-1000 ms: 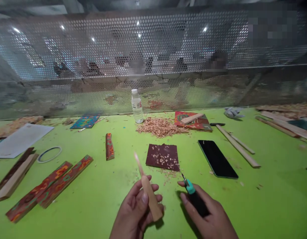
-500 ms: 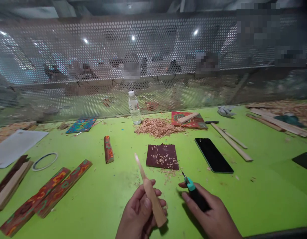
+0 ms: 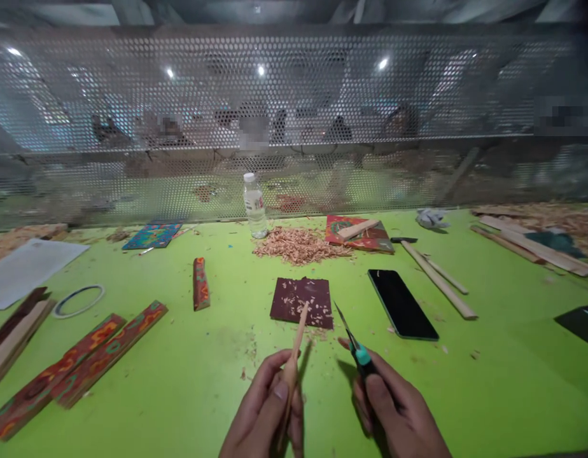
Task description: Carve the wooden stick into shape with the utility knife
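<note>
My left hand (image 3: 263, 410) is closed around the thick end of a pale carved wooden stick (image 3: 299, 334), whose thin end points away from me. In my right hand (image 3: 396, 410) is a carving knife (image 3: 363, 356) with a black and teal handle, its slim blade pointing forward and slightly left. Blade and stick are apart. Beyond the stick's tip lies a dark maroon square sheet (image 3: 287, 305), like sandpaper, strewn with wood chips. A heap of shavings (image 3: 298, 246) sits farther back.
A phone (image 3: 403, 305) and a hammer (image 3: 440, 280) lie to the right. Painted wood strips (image 3: 110, 350), a white ring (image 3: 78, 301) and paper (image 3: 31, 270) are at left. A water bottle (image 3: 254, 207) stands before a perforated metal screen (image 3: 179, 172); people show dimly behind it.
The stick has swung from leaning left to leaning right, its tip now over the maroon sheet. My right fingers have closed more around the knife handle, and its blade has tilted more upright.
</note>
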A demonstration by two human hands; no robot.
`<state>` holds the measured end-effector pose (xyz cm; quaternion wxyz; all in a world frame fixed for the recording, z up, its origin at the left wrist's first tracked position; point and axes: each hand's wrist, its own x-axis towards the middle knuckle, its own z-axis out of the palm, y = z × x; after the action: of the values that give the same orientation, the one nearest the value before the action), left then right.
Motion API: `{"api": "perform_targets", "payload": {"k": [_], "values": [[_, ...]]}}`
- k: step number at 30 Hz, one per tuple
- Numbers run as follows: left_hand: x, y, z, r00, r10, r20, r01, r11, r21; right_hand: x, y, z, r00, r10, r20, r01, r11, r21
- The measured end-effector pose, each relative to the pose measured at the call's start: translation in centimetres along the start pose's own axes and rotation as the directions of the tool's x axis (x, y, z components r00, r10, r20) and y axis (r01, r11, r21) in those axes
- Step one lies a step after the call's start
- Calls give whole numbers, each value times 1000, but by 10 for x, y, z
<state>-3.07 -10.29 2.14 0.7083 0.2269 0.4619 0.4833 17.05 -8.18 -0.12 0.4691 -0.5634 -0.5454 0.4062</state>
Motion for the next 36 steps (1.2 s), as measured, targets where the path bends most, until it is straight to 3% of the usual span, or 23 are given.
{"api": "perform_targets", "payload": {"k": [3,5,8,11,16,19,24,28,32,36], "values": [[0,1,-1,994,101,-41,-89,969,230,3,-2,-6,998,17,65,-17,1000,7],[1,2,-2,983,181,-14,-158,893,420,4,-2,-7,999,-23,44,26,998,-61],[5,3,-6,980,198,29,-180,812,555,3,1,-6,992,-100,81,111,984,-143],[7,3,-9,980,197,23,-177,816,550,2,5,-5,965,-197,173,235,943,-237],[8,4,-11,980,158,119,-196,863,465,7,1,-5,838,-383,389,516,788,-336],[10,2,-13,982,110,156,-162,912,378,9,-2,-4,809,-385,445,551,761,-342],[14,-8,-25,977,64,202,-155,865,477,11,-2,-3,754,-389,530,598,741,-306],[14,-12,-31,967,-28,253,-79,912,402,14,-2,-5,723,-390,571,620,731,-286],[10,-7,-29,966,-61,250,-39,924,380,14,-1,-7,699,-408,587,644,716,-270],[8,2,-22,961,-42,272,-80,902,423,14,-1,-7,690,-421,588,658,704,-267]]}}
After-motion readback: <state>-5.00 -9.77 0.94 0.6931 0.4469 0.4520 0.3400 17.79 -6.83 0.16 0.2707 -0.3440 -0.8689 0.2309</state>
